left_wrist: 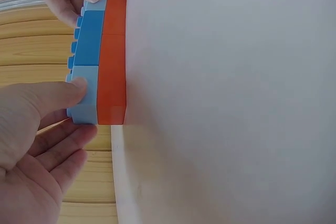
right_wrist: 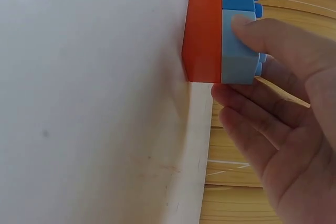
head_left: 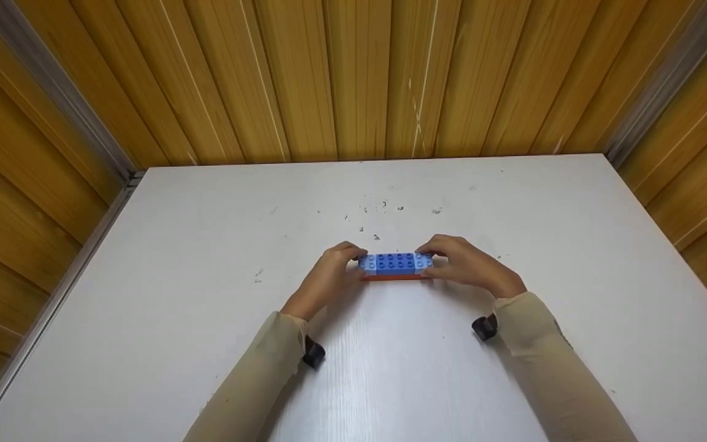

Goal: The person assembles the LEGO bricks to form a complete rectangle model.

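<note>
A two-layer row of toy building bricks stands at the middle of the white table, studs upward. Its lower layer is orange-red bricks [left_wrist: 112, 82], with a seam between two of them. On top, a darker blue brick [head_left: 395, 264] sits between two light blue bricks. My left hand [head_left: 329, 273] pinches the left light blue brick [left_wrist: 85, 103], its thumb on the near side. At the other end, my right hand [head_left: 467, 264] pinches the right light blue brick [right_wrist: 239, 53] in the same way. The fingers behind the bricks are partly hidden.
The white table [head_left: 175, 245] carries small dark marks beyond the bricks. Wood-patterned panels [head_left: 359, 80] rise behind it and at both sides. A black device [head_left: 313, 353] sits at the left cuff, another black device [head_left: 484, 328] at the right cuff.
</note>
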### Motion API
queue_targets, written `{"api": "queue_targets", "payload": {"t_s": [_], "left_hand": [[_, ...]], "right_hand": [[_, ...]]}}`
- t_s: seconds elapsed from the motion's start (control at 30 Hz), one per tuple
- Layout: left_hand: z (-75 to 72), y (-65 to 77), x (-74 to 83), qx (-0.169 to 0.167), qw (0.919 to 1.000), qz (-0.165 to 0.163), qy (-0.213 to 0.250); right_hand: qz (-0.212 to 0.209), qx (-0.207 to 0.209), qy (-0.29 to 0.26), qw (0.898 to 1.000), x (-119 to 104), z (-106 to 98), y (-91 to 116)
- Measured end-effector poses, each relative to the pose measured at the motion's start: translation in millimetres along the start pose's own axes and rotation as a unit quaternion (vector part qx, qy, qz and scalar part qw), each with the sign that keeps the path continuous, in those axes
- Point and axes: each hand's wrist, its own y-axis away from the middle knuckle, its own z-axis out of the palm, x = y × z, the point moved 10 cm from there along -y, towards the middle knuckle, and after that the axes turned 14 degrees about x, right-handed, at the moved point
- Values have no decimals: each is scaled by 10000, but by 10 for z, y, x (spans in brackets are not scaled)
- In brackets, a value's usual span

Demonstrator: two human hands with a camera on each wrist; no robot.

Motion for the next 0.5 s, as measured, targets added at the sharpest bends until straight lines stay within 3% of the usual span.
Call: {"api": "queue_targets", "payload": {"t_s": [0.17, 0.4, 0.5], "left_hand": [[10, -8, -19, -31, 10000, -14, 11], [35, 39, -91, -376, 9987, -331, 95], [-20, 58, -97, -289, 9993, -225, -50]], "right_hand": [[127, -59, 56, 9999, 25, 15, -10], [577, -260, 125, 9979, 89, 25, 21], [694, -228, 173, 9972, 105, 3, 37]]}}
